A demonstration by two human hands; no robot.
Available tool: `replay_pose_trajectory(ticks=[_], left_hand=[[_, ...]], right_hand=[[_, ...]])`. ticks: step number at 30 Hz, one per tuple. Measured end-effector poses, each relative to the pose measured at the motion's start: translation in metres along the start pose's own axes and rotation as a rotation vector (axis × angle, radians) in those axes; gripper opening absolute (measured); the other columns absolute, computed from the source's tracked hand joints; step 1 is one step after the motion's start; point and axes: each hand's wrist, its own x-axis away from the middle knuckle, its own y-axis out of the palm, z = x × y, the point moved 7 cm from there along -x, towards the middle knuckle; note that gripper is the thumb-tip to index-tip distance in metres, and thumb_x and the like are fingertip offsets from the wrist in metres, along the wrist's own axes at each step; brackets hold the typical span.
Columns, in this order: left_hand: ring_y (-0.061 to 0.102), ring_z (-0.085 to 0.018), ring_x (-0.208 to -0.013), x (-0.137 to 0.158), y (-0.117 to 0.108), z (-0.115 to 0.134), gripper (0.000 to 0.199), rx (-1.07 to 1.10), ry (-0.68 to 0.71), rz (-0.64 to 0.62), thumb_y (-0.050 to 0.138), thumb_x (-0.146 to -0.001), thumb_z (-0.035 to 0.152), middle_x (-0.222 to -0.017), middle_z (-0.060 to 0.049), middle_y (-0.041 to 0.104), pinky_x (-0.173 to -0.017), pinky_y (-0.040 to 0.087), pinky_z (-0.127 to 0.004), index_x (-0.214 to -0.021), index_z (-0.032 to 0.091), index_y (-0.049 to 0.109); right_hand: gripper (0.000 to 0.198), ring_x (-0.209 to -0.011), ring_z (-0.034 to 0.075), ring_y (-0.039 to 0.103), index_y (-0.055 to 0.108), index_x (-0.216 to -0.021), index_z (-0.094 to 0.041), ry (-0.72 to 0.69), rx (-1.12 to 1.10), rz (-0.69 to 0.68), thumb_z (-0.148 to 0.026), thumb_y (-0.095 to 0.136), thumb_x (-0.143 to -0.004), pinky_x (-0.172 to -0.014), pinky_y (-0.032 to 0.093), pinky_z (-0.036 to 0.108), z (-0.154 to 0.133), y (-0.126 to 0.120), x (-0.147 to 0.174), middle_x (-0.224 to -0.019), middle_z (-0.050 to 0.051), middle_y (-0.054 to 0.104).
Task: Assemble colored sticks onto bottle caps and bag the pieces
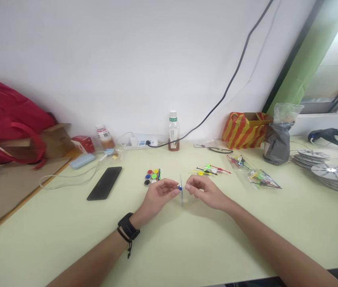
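Observation:
My left hand (159, 194), with a black watch on the wrist, and my right hand (204, 191) meet over the pale green table (169, 247). Between their fingertips they pinch a small blue part (180, 188) with a thin pale strip standing edge-on through it. Just behind my left hand lies a cluster of small coloured round caps (153, 175). Behind my right hand lie several thin coloured sticks (210, 170).
A black phone (105, 182) lies to the left, with a blue case (82, 160) and white cable beyond. At the wall stand two bottles (173, 131), a power strip (140, 141) and a striped bag (245, 129). Right: plastic bags of parts (261, 178), stacked silvery discs (333, 172).

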Motion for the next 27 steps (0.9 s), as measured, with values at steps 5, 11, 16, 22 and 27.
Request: replay_pose_trajectory(ticks=[5,11,16,22,27], left_hand=[[0.072,-0.02,-0.096,0.001,0.004,0.0,0.029,0.007,0.008,-0.041,0.085,-0.08,0.033,-0.103,-0.009,0.076,-0.092,0.06,-0.035,-0.102,0.016,0.074],[0.072,-0.021,-0.096,0.003,0.007,0.004,0.03,-0.005,0.008,-0.052,0.086,-0.079,0.034,-0.102,-0.009,0.076,-0.091,0.06,-0.035,-0.1,0.016,0.074],[0.072,-0.021,-0.093,0.004,0.009,0.005,0.031,0.003,-0.003,-0.065,0.087,-0.077,0.034,-0.101,-0.009,0.076,-0.09,0.06,-0.036,-0.098,0.016,0.073],[0.07,-0.022,-0.101,0.004,0.007,0.007,0.034,-0.188,0.072,-0.045,0.084,-0.081,0.035,-0.112,-0.009,0.073,-0.09,0.058,-0.036,-0.109,0.019,0.072],[0.068,-0.02,-0.094,0.003,-0.002,0.005,0.026,-0.321,0.072,0.053,0.073,-0.09,0.04,-0.114,-0.008,0.072,-0.082,0.056,-0.033,-0.107,0.02,0.071]], right_hand=[[0.04,-0.067,0.015,0.051,0.064,-0.098,-0.021,0.01,0.015,-0.007,-0.06,0.06,-0.095,-0.06,0.041,0.027,0.002,0.004,0.0,-0.076,0.0,0.058],[0.039,-0.069,0.015,0.053,0.065,-0.098,-0.021,0.029,0.033,-0.035,-0.059,0.062,-0.094,-0.059,0.042,0.027,0.003,0.006,0.0,-0.08,0.002,0.063],[0.038,-0.065,0.013,0.053,0.065,-0.098,-0.02,0.048,-0.018,-0.039,-0.057,0.066,-0.092,-0.061,0.044,0.028,0.007,0.011,0.0,-0.089,0.003,0.067],[0.032,-0.066,0.015,0.056,0.066,-0.094,-0.019,-0.009,0.025,0.068,-0.051,0.061,-0.096,-0.061,0.045,0.028,0.007,0.003,0.0,-0.078,0.002,0.064],[0.019,-0.068,0.017,0.054,0.067,-0.1,-0.022,-0.241,0.367,0.402,-0.036,0.054,-0.101,-0.063,0.043,0.031,-0.014,-0.038,0.007,-0.086,0.005,0.065]])
